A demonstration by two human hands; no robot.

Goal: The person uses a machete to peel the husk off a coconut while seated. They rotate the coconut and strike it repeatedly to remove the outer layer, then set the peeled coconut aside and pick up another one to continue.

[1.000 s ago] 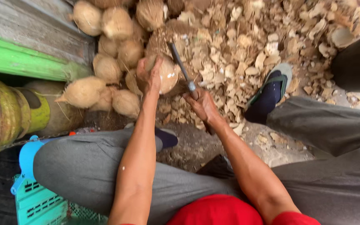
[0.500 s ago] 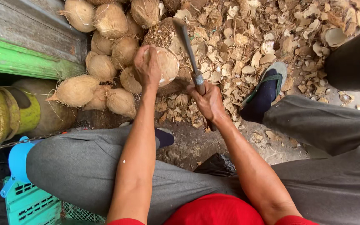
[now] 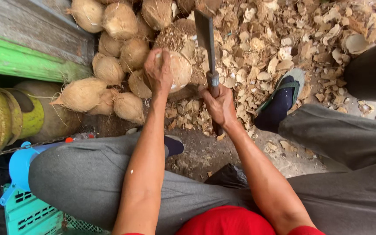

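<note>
My left hand [image 3: 158, 69] grips a pale husked coconut [image 3: 180, 69] and holds it on a round wooden chopping block [image 3: 177, 37]. Just to its right, my right hand [image 3: 219, 106] is closed around the handle of a broad-bladed cleaver [image 3: 205, 32]. The blade is raised and points away from me, beside the coconut. Both forearms reach out over my grey-trousered knees.
A pile of husked coconuts [image 3: 109, 65] lies left of the block, against a green wooden board [image 3: 18, 58]. Husk and shell chips [image 3: 283, 39] litter the ground. My sandalled foot [image 3: 283, 98] is at right, a black container [image 3: 373, 72] beyond it. A teal crate [image 3: 31, 213] sits bottom left.
The cleaver has swung from a leftward slant across the coconut to upright and raised beside it. My left hand has kept its grip on the coconut.
</note>
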